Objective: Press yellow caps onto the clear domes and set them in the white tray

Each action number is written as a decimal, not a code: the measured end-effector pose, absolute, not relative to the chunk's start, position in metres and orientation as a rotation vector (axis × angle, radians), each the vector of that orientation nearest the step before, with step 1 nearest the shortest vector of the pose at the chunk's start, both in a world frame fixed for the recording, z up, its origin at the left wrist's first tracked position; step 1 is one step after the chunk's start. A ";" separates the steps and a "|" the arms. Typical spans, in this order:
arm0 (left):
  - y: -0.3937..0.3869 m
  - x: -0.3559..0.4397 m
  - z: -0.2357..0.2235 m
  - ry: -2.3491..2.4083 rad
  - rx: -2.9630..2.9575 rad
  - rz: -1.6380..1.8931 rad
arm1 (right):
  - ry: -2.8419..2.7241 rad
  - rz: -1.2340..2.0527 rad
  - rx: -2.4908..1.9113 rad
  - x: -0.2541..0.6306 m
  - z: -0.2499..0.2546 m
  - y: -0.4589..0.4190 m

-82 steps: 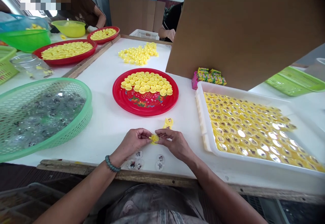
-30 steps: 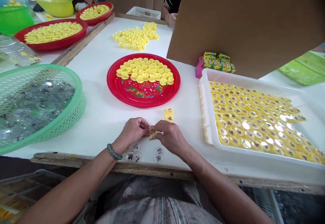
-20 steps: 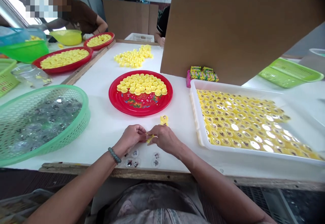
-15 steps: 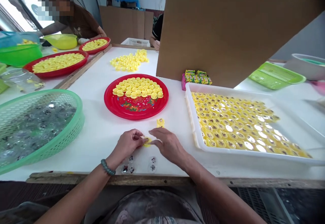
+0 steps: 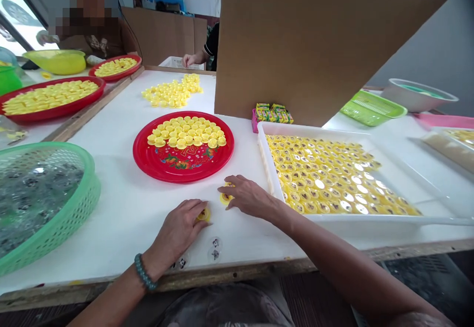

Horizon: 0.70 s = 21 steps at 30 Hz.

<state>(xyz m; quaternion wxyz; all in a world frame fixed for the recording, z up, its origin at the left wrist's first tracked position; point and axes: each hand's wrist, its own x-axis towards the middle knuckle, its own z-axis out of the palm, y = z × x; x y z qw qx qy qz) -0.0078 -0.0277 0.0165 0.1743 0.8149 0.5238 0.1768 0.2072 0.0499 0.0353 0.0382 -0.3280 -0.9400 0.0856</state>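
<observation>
My left hand (image 5: pixel 177 230), a beaded bracelet at its wrist, pinches a small round yellow cup-like piece (image 5: pixel 203 214) with a dark print, low over the white table. To its right, my right hand (image 5: pixel 249 196) has its fingers and thumb curled around another printed yellow piece (image 5: pixel 225 198) on the table, partly hidden by the fingers. Clear round discs (image 5: pixel 215 250) with small dark figures lie near the front edge, some half covered by my left hand. Behind my hands, a red tray (image 5: pixel 185 171) carries many plain yellow cups (image 5: pixel 187 130) on its far half.
At right, a white tray (image 5: pixel 318 221) contains rows of printed yellow pieces. A green basket (image 5: pixel 83 203) of clear discs stands at left. Loose yellow cups (image 5: pixel 172 92) lie farther back, near a cardboard panel (image 5: pixel 289 45). Two co-workers sit across the table.
My hands have moved apart: the left toward me with its yellow piece, the right forward onto the printed piece by the red tray. The view has swung right.
</observation>
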 end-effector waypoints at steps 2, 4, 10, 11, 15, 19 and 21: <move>-0.026 -0.009 0.016 1.473 2.289 0.532 | -2.880 0.219 -1.043 0.207 0.037 0.044; -0.026 -0.009 0.015 1.454 2.254 0.559 | -2.894 0.190 -1.057 0.207 0.037 0.041; -0.030 -0.008 0.007 1.454 2.189 0.731 | -2.874 0.169 -1.091 0.204 0.032 0.034; -0.030 -0.008 0.006 1.453 2.200 0.734 | -2.869 0.168 -1.094 0.203 0.031 0.032; -0.031 -0.008 0.007 1.469 2.246 0.699 | -2.840 0.170 -1.070 0.202 0.030 0.028; -0.029 -0.006 0.007 1.474 2.311 0.750 | -2.870 0.154 -0.993 0.200 0.030 0.025; -0.027 -0.006 0.003 1.431 2.370 0.806 | -2.889 0.136 -0.956 0.201 0.030 0.022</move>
